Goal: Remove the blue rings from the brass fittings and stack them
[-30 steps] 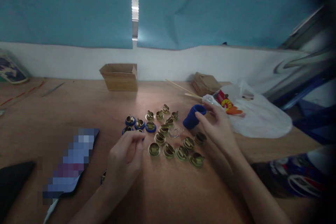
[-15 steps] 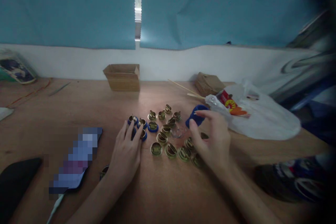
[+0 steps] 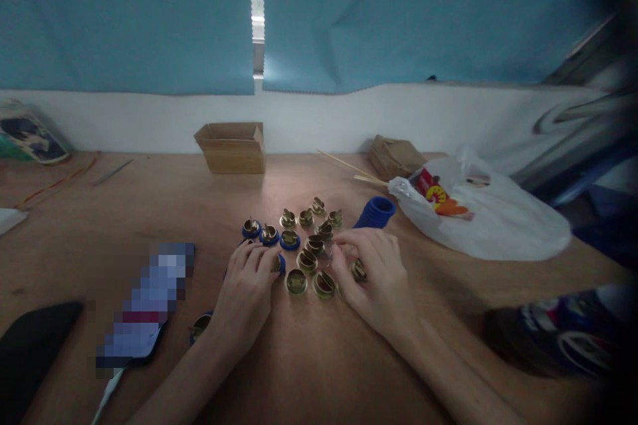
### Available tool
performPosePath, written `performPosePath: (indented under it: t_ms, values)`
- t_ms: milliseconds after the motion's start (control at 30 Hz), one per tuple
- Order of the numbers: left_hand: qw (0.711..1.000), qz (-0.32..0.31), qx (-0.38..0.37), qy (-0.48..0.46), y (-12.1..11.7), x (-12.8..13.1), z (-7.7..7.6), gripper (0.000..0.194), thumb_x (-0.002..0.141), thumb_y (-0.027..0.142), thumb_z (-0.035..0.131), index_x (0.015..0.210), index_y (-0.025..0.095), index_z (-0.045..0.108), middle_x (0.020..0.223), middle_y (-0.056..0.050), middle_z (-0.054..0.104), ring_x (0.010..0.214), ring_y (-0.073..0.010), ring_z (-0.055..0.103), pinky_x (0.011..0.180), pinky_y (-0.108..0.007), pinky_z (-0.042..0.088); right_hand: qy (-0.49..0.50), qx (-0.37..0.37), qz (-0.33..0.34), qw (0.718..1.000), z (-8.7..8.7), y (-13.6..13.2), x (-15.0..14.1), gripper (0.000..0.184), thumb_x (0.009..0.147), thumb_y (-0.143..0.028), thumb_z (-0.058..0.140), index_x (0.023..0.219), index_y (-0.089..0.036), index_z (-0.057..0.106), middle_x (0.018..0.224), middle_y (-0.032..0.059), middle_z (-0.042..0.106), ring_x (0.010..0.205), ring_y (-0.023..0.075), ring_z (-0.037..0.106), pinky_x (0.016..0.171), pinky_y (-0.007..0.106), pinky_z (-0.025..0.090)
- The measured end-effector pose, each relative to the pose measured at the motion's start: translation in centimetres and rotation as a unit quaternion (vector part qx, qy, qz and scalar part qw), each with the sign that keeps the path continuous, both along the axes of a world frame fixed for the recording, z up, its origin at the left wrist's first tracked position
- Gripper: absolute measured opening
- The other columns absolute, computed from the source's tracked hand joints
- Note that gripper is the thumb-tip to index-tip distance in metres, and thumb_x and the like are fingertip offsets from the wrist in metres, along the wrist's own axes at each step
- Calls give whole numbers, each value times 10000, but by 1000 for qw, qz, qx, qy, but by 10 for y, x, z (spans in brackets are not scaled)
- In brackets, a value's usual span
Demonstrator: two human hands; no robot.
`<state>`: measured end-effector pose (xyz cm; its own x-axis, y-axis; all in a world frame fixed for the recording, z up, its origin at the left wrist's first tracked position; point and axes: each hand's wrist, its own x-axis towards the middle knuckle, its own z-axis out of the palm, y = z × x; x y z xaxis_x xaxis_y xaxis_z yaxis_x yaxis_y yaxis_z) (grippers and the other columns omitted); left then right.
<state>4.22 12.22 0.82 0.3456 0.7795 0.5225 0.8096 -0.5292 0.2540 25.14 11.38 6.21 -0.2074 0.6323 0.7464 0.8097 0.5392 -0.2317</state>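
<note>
My left hand curls over a small group of round brass fittings with blue rings, its fingers closed on one blue-ringed brass fitting at its right side. Thumb and forefinger of my right hand come together at the thin wire rings, which the fingers partly cover. Between the hands stand several plain brass fittings, each with a flat piece across its top. Beyond my left fingers sit more blue-ringed fittings. A ribbed stack of blue rings leans just past my right hand.
At the back are an open cardboard box and a brown package. A white plastic bag and a dark bottle lie to the right. On the left are a phone on a cable and a black object.
My right hand has let go of the blue ring stack and moved down and left to the wire rings. My left hand has shifted slightly nearer, drawing a blue-ringed fitting to the right.
</note>
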Motion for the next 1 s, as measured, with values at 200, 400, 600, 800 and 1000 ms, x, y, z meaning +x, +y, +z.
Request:
performPosePath:
  t_ms: [200,400,600,800,1000]
  values:
    - [982,5,72,-177,-13,8,17,446,898,50,504,1321,189,489,1128,-113,570,1026,-234,610,859,-358,568,8,16,45,999,1,-10,-10,127,832,-94,597,934,-160,563,832,65,654,810,220,575,716,364,399]
    - [943,-127,34,-306,-28,13,21,417,855,77,629,1238,221,550,1234,-109,535,1182,-260,569,997,-435,520,41,-77,156,984,1,-23,-27,156,861,-197,561,1008,-146,552,854,85,643,781,226,576,678,368,413]
    - [906,-202,-58,-368,-31,12,12,479,839,12,617,1263,218,528,1309,-114,579,1236,-243,563,1051,-404,494,57,-96,182,977,-3,-24,-29,233,828,-210,619,1042,-151,547,875,84,643,790,229,587,662,373,457]
    - [914,-165,-69,-363,-29,12,18,548,789,11,666,1274,227,530,1169,-83,567,1110,-221,602,951,-365,570,90,-98,176,975,-8,-22,-27,307,835,-107,613,1131,-155,548,990,93,657,909,219,626,766,382,528]
    - [852,-220,-173,-443,-30,14,28,386,877,43,549,1225,212,560,1208,-105,557,1170,-245,592,992,-406,553,141,-74,202,966,-9,-21,-24,402,848,-59,612,1217,-194,526,1102,91,665,1047,208,636,882,367,557]
